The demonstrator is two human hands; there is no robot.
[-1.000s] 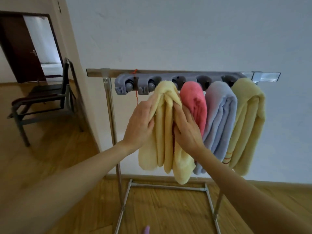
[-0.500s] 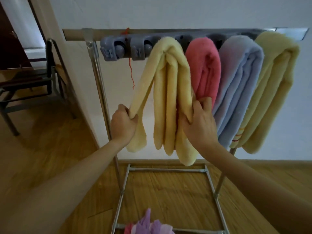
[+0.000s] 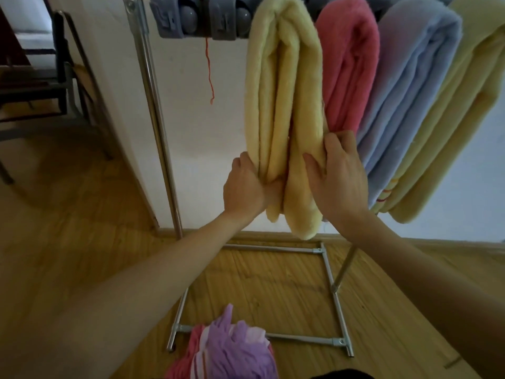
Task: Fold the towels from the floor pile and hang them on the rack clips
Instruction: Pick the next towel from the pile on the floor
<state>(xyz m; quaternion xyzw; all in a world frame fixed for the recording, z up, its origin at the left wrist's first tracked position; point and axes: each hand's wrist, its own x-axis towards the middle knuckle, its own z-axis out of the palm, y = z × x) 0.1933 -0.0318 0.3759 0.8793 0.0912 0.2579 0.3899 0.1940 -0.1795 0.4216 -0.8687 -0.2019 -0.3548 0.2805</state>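
A folded pale yellow towel (image 3: pixel 284 91) hangs from the grey clip bar (image 3: pixel 202 20) at the top of the metal rack. My left hand (image 3: pixel 246 187) grips its left hanging layers near the bottom. My right hand (image 3: pixel 338 173) holds the right layers, thumb in front and fingers wrapped behind. To the right hang a pink towel (image 3: pixel 349 64), a light blue towel (image 3: pixel 410 83) and another yellow towel (image 3: pixel 448 132). Two clips left of the held towel hold nothing. A purple and pink towel pile (image 3: pixel 232 348) lies on the floor below.
The rack's left post (image 3: pixel 155 119) and floor frame (image 3: pixel 330 272) stand against a white wall. A red thread (image 3: pixel 209 72) dangles from the clip bar. A dark metal chair (image 3: pixel 49 86) stands at the left on the wooden floor.
Both hands slid down the yellow towel from near the clip to its lower part, and the left hand drew the left layers in toward the right. The view tilted down, showing the floor pile.
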